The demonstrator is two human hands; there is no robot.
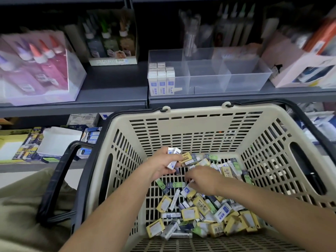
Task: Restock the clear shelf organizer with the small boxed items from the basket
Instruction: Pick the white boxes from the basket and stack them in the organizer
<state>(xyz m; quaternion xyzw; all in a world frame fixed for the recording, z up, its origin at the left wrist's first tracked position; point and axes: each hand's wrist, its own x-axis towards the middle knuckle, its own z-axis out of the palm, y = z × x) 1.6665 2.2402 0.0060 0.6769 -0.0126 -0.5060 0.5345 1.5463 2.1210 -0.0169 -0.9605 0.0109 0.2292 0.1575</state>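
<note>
Basket (200,128) of yellow, white, green boxes (200,210): left hand (160,165) grips white ones (172,164); right hand (205,179), cannot tell.

Beige basket (198,130) w/ black handles (60,180), boxes (200,211) – yellow, white, blue, green – grey shelf (112,95)

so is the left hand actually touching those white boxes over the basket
Touching. The head view shows the left hand with fingers and thumb curled round a few white boxes, no gap between them.
</note>
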